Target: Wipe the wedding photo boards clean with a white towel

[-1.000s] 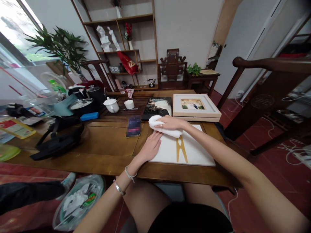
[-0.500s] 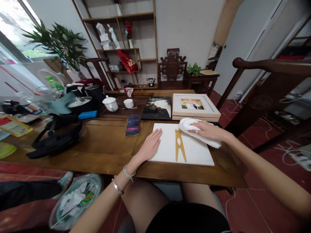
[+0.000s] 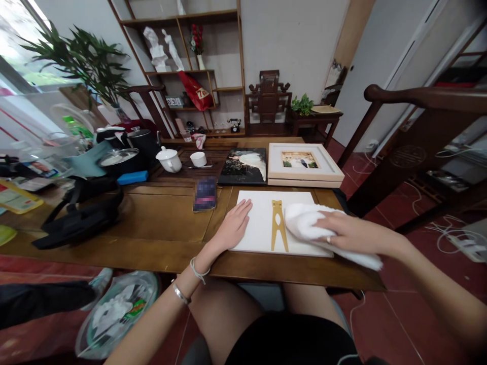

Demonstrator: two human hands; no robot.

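A white board [image 3: 262, 223] with a gold clothespin shape [image 3: 279, 231] lies flat near the front edge of the wooden table [image 3: 160, 223]. My left hand [image 3: 233, 228] rests flat and open on the board's left edge. My right hand [image 3: 348, 232] presses a white cloth [image 3: 304, 223] onto the board's right side, fingers closed over it. The cloth trails off past the board's right corner.
Behind the board lie a dark photo print [image 3: 245, 166] and a framed photo [image 3: 302, 165]. A phone [image 3: 205, 194], teacups [image 3: 169, 159], pots [image 3: 119, 159] and a black bag [image 3: 81, 210] sit left. A dark wooden chair [image 3: 418, 137] stands right. A bagged bin [image 3: 117, 314] is on the floor.
My right hand has swept the cloth from the board's top left, across the top, down to its right side. My left hand stayed on the left edge.
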